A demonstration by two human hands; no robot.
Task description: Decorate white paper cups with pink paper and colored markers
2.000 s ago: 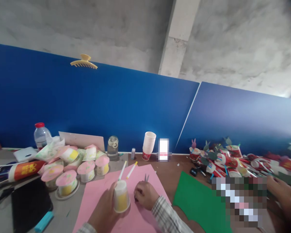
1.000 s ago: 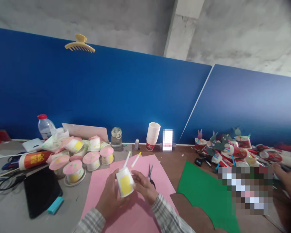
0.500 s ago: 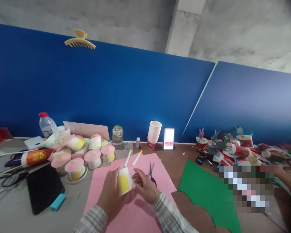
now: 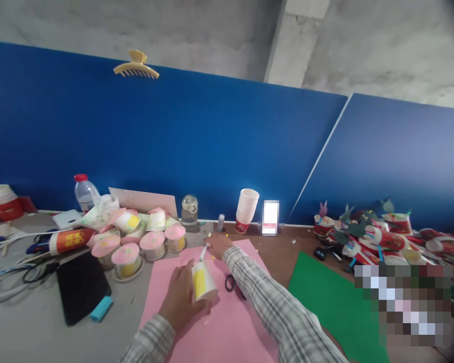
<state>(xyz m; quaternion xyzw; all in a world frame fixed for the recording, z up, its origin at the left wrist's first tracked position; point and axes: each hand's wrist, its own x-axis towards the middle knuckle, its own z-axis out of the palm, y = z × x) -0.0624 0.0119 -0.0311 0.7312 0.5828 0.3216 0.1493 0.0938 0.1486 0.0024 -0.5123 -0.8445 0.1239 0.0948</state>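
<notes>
My left hand (image 4: pixel 181 292) is wrapped around a small white paper cup (image 4: pixel 209 283) with a yellow-coloured patch, tilted above a pink paper sheet (image 4: pixel 157 297). Stretched forward, my right hand (image 4: pixel 218 245) has its fingertips closed on a white marker (image 4: pixel 203 253) at the sheet's far edge. A second marker, with a yellow end (image 4: pixel 227 235), lies mostly hidden under that hand. Dark-handled scissors (image 4: pixel 230 283) rest on the pink sheet, partly covered by my right forearm.
Several pink-topped paper cups (image 4: pixel 125 258) stand at the left, near a black tablet (image 4: pixel 81 287) and a light-blue block (image 4: pixel 101 308). Behind are a glass jar (image 4: pixel 189 214), a glue stick (image 4: pixel 221 222) and stacked cups (image 4: pixel 246 209). Green paper (image 4: pixel 325 297) lies right.
My right hand has left the cup and moved forward to the white marker. The cup stays in my left hand, turned slightly. The whole view has shifted a little.
</notes>
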